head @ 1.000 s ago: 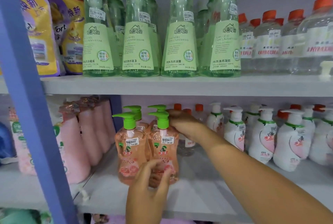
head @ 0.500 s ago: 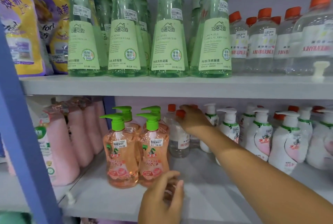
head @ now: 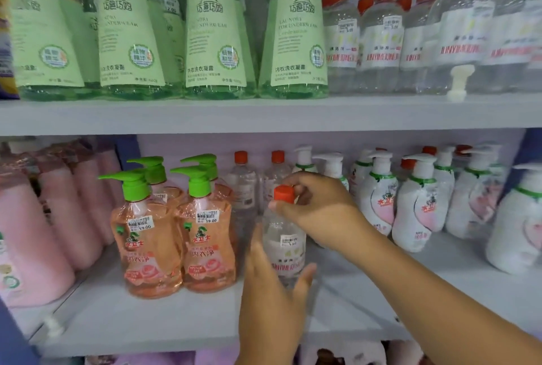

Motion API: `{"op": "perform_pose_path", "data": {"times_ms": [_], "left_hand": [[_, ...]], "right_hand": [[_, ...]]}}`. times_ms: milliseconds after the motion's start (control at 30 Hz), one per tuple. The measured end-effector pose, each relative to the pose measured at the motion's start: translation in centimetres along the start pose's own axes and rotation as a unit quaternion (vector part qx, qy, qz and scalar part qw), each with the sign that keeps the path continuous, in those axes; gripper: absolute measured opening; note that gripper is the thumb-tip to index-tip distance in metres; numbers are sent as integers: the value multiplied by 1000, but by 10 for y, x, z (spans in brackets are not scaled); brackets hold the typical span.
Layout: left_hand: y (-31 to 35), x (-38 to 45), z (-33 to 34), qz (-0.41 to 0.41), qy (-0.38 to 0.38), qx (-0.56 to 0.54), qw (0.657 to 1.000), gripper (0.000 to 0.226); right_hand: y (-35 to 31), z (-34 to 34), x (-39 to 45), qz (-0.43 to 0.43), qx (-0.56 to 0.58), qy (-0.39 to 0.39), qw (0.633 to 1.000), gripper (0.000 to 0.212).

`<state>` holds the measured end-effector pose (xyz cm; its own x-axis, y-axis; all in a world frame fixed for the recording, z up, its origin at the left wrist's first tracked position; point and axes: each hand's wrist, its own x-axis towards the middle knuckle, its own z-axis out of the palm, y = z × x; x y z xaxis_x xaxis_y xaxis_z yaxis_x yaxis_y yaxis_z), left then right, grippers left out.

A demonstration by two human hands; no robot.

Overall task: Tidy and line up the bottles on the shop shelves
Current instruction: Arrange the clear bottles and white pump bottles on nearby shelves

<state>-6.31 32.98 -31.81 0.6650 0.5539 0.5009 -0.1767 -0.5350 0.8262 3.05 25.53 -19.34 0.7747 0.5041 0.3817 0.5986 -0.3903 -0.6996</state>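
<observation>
Gripping the clear bottle [head: 284, 243] on the lower shelf [head: 187, 323]: my right hand [head: 319, 209] pinches its neck, my left hand [head: 271, 291] apparently cups its base, fingers spread.

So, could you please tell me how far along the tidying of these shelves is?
Done, apparently: the green bottles above and the orange pump bottles below stand in neat rows. In hand: a clear red-capped bottle at the shelf front, right hand at its neck, left hand at its base. Left: two matching bottles stand further back.
</observation>
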Motion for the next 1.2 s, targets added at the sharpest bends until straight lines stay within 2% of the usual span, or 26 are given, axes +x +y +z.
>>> {"op": "perform_pose_path", "data": {"times_ms": [100,167,233,333,400,567,667,800,933,1000,1067,1133,1200], "left_hand": [[-8,-2,-11,1,24,-7,1000,89],[-14,-8,-20,-10,26,-15,1000,91],[-18,-14,-27,-23,30,-21,999,95],[-19,-19,-39,-28,38,-25,999,95],[-18,-20,-47,-26,39,-13,999,93],[-16,-18,-60,-31,43,-4,999,94],[-14,-20,-65,-26,33,-11,999,93],[-14,-23,-72,-27,15,-42,999,90],[-13,-23,-77,-21,-3,-43,999,84],[-10,-21,-79,-34,-15,-43,998,81],[-9,-17,-79,-45,-30,-42,998,79],[-10,-14,-78,-41,-53,-35,997,77],[-10,-13,-77,-38,-83,-42,995,76]], "right_hand": [[0,-10,3,47,146,-8,988,12],[2,-8,17,85,234,-3,969,9],[3,10,39,67,189,2,980,13],[-7,49,79,49,59,-37,996,47],[-15,74,103,28,-3,-57,998,57],[-21,105,131,22,-81,-2,996,57],[-27,103,127,19,-134,-15,991,50],[-28,66,87,57,-141,-57,987,42],[-12,17,20,56,-75,-64,994,17],[-4,-9,-9,73,-72,-72,992,26],[1,-29,-36,71,0,-74,995,41],[7,-37,-63,68,90,-77,991,47],[18,-27,-92,89,159,-32,983,56]]}}
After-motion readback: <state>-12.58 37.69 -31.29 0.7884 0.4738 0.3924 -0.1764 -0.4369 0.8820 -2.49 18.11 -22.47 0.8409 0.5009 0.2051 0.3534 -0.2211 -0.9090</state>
